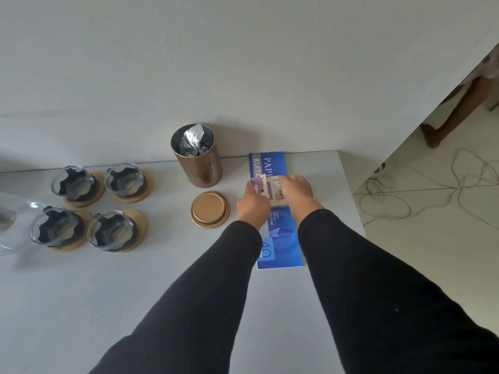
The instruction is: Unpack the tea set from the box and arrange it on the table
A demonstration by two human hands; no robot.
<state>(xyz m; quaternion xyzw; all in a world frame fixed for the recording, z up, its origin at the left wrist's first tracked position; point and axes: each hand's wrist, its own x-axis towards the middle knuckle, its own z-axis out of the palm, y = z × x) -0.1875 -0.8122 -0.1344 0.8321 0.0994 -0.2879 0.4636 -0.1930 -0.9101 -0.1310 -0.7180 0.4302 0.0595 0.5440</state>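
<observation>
Right now both my hands grip one small cardboard packet (273, 190) above a blue paper pad (280, 238), left hand (252, 205) on its left end, right hand (298, 194) on its right, fingers closed on it. Four glass cups (73, 182) on round wooden coasters (135, 197) stand in a two-by-two group at left. One gold tin (199, 164) stands open, foil inside, its lid (210, 209) just beside it. The pad reads "PAPE", "KUITA", "YOUR OFFICE SOLUTION", "40". Grey table (81, 292), pale wall behind, cables (421, 190) on tiled floor.
</observation>
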